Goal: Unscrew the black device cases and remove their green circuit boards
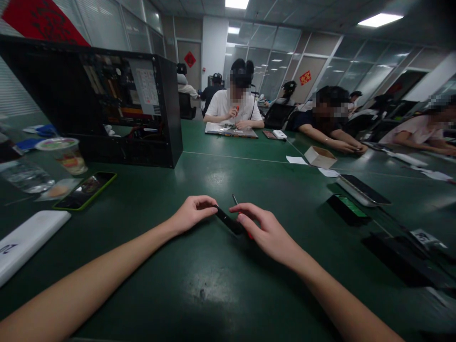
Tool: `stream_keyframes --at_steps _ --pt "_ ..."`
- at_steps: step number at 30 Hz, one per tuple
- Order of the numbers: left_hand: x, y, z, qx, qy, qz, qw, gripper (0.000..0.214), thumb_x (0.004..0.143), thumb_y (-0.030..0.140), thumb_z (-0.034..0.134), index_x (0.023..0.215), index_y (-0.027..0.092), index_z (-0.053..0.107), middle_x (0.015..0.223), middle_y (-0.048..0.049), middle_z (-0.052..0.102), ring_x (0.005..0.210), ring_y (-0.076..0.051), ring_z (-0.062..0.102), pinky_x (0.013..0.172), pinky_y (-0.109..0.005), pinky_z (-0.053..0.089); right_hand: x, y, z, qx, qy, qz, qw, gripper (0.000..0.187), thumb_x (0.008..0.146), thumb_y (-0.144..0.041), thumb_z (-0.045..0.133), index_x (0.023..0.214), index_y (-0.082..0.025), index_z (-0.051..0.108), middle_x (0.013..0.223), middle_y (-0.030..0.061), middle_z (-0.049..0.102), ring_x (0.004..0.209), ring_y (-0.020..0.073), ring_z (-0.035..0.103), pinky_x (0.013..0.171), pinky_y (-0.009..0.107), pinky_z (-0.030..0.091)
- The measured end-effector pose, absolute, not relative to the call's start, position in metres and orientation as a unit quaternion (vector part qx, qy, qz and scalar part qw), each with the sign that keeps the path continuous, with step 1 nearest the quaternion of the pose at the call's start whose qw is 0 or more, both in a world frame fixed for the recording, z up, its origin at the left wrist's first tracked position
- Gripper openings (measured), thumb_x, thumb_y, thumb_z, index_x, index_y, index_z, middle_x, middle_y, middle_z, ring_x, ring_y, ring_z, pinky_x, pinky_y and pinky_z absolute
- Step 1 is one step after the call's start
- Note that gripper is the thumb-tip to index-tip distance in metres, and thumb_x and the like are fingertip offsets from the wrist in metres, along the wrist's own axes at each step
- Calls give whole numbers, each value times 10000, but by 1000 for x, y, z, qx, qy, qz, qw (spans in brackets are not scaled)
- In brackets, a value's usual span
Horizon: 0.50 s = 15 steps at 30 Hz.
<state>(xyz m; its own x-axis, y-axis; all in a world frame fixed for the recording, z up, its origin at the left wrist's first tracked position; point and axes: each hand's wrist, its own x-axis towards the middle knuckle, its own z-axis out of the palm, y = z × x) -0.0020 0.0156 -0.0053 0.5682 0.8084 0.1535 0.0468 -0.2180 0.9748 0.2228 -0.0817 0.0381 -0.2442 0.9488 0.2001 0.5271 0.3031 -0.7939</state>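
In the head view, my left hand (194, 213) pinches one end of a narrow black piece (225, 219), whose exact kind I cannot make out. The piece slants down towards my right hand (261, 228). A small screwdriver (234, 199) is in my right hand, its metal shaft pointing up and away from me. Part of its red handle shows below the fingers, and the rest is hidden by them. Whether the right fingertips also touch the black piece is unclear. Both hands are just above the green table (171, 289).
An open black computer case (167, 109) stands at the back left. Nearby are a phone (87, 190), a lidded cup (66, 154) and a white power bank (33, 242). Right lie a green circuit board (349, 207) and a cardboard box (320, 157). Several people sit beyond.
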Motion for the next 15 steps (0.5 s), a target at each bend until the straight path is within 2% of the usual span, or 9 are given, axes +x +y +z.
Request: stream_keyframes --at_steps 4,9,12,15 --pt "4 5 -5 721 254 365 532 157 857 302 727 902 152 741 958 -70 724 928 -209 677 878 -334 529 220 -85 34 -487 -715 364 346 241 1003 -402 530 1107 -224 656 1049 54 727 929 195 662 842 342 521" --pt "6 0 -3 739 242 393 491 121 869 280 724 889 162 746 998 -76 670 915 -196 640 802 -305 514 223 -79 23 -476 -682 446 331 243 961 -454 588 983 -213 603 852 9 657 783 162 610 708 289 487" --pt "6 -1 -3 737 248 390 493 140 861 299 731 885 161 734 1008 -80 660 904 -197 635 778 -303 517 227 -77 27 -453 -656 503 333 312 927 -515 626 960 -206 604 858 14 666 784 157 618 705 283 501" --pt "6 0 -5 729 270 389 495 195 845 313 744 971 167 718 1026 -80 675 918 -202 645 785 -306 528 239 -70 32 -460 -644 515 329 328 894 -509 659 1021 -208 638 933 39 700 837 178 655 730 309 536"
